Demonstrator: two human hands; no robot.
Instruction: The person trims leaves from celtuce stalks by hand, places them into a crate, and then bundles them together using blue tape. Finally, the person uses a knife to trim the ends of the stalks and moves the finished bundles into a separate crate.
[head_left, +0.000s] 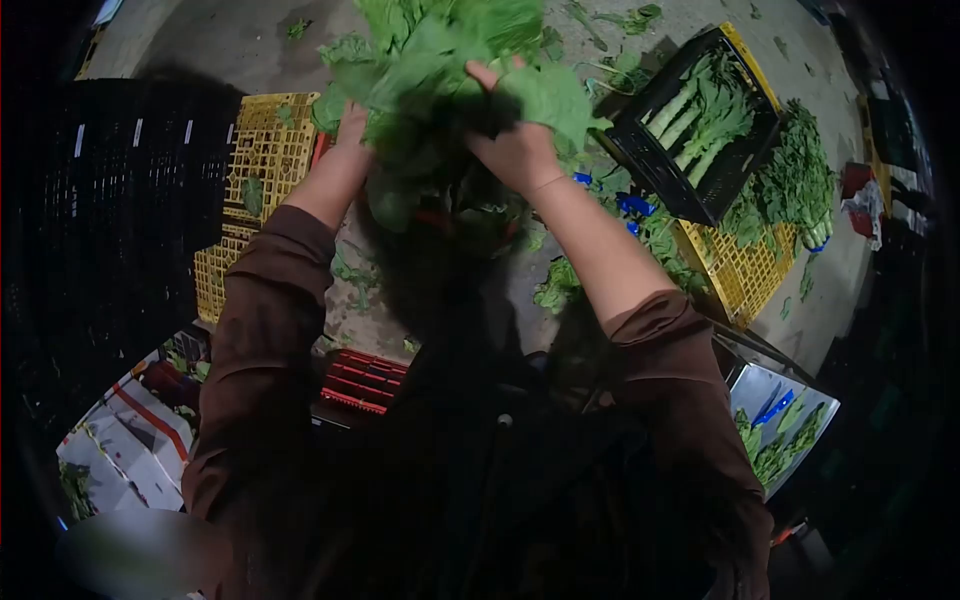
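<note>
A big bunch of leafy greens [430,70] fills the top middle of the view, between my two hands. My left hand [352,135] is at the bunch's lower left side, its fingers mostly hidden by leaves. On the right side, my right hand [515,135] is wrapped against the leaves, with fingertips showing among them. Darker leaves and stems hang in shadow below the bunch.
Stacked black crates [130,200] stand at the left beside yellow crates [270,145]. At the upper right, a black crate [715,185] holds thick-stemmed greens, near more bunches [795,175]. A red crate [365,380] lies low. Loose leaves litter the floor.
</note>
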